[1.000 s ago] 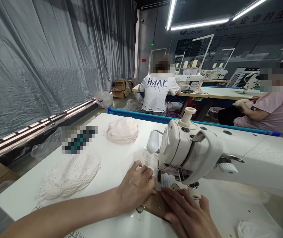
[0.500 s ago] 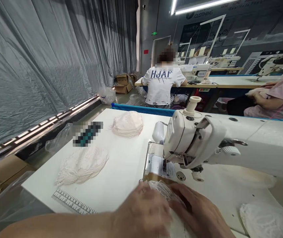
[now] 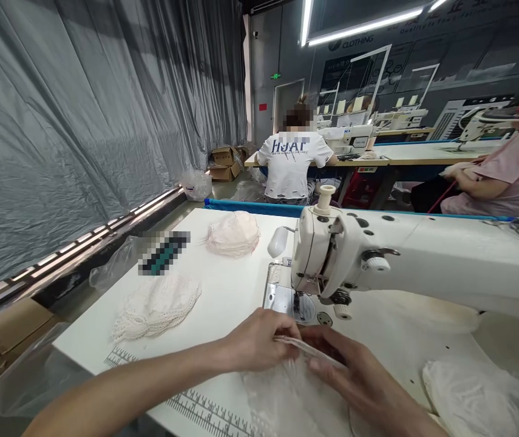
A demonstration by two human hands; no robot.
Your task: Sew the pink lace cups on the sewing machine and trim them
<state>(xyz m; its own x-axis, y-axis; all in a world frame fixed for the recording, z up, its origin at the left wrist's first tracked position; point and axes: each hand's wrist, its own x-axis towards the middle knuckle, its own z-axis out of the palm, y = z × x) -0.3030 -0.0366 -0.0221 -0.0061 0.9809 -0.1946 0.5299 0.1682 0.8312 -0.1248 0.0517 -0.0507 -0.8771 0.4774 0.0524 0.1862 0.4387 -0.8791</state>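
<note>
In front of the sewing machine [image 3: 332,255], a piece of white lace fabric [image 3: 281,394] hangs down from both my hands. My left hand [image 3: 263,340] is closed on its folded upper edge. On the other side my right hand [image 3: 350,367] pinches the same edge between thumb and fingers. Both hands are just on the near side of the needle plate [image 3: 281,301] and presser foot [image 3: 296,301]; no fabric lies under the foot. The lower part of the piece covers some of the ruler markings [image 3: 204,416] on the table.
Stacked lace pieces [image 3: 159,306] lie on the left of the white table [image 3: 223,279], with a pinkish stack [image 3: 234,233] farther back. More white fabric [image 3: 478,388] is at right. Cardboard boxes [image 3: 8,346] stand at lower left. A co-worker [image 3: 291,161] sits ahead, another person [image 3: 500,164] at right.
My hands have raised the lace fabric off the machine bed and turned its edge up, so it now hangs toward me. The view has shifted slightly.
</note>
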